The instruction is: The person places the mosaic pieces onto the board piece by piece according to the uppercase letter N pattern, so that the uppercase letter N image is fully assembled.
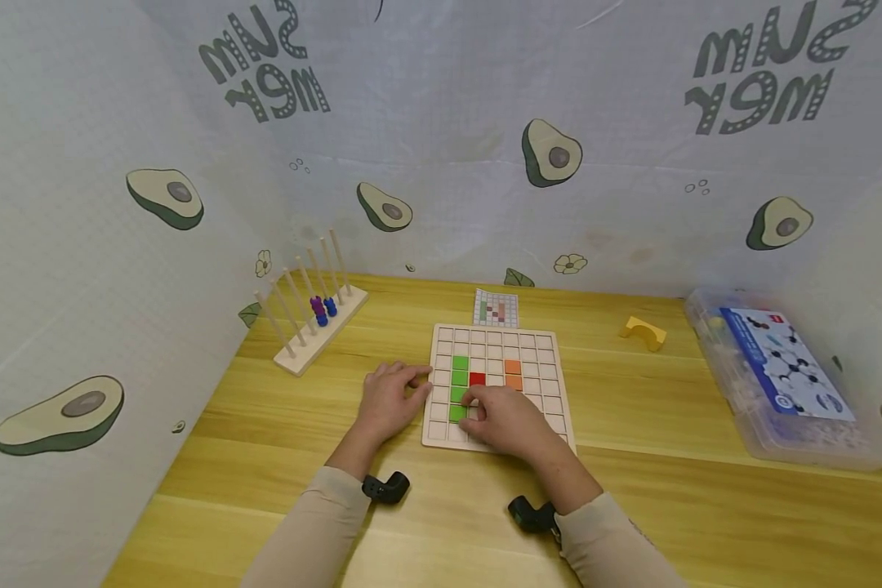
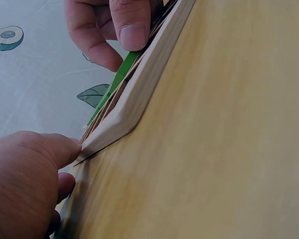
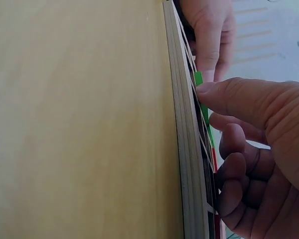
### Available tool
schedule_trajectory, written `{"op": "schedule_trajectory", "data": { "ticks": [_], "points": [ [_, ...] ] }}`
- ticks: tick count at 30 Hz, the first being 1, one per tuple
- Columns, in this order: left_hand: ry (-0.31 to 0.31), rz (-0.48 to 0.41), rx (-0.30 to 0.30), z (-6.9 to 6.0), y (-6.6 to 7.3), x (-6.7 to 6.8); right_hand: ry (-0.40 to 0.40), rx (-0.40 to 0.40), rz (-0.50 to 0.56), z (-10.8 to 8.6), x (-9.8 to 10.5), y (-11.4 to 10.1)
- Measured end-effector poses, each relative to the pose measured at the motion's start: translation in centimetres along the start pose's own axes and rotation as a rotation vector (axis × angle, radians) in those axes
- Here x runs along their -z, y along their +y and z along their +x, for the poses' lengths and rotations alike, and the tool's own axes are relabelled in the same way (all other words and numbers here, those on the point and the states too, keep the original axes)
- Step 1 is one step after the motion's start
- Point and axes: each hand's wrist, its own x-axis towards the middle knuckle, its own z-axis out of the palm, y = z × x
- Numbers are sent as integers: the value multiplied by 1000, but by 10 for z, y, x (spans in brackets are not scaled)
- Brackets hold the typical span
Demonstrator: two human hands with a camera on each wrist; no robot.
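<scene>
A wooden grid board [image 1: 551,384] lies flat on the table. A column of green tiles [image 1: 459,377] sits in its left part, a red tile [image 1: 477,379] beside them, and orange tiles [image 1: 512,374] further right. My right hand [image 1: 510,420] reaches over the board and holds the nearest green tile [image 1: 457,414] between thumb and index finger; the right wrist view shows the thumb [image 3: 214,92] against its edge. My left hand [image 1: 389,400] touches the board's left edge with its thumb and index finger. My right hand hides some squares of the board.
Behind the board lies a printed grid card [image 1: 496,309]. To the left stands a peg rack [image 1: 312,347] with purple and blue beads. A yellow arch block [image 1: 643,332] and a clear plastic box [image 1: 760,433] with a blue-edged sheet [image 1: 794,363] are on the right.
</scene>
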Motion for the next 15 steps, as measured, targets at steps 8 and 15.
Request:
{"op": "schedule_trajectory", "data": {
  "ticks": [8,15],
  "points": [
    [0,-18,-4,-1,2,0,11,-7,0,-1,0,-1],
    [4,-18,1,-1,2,-2,10,-83,42,-4,12,8]
  ]
}}
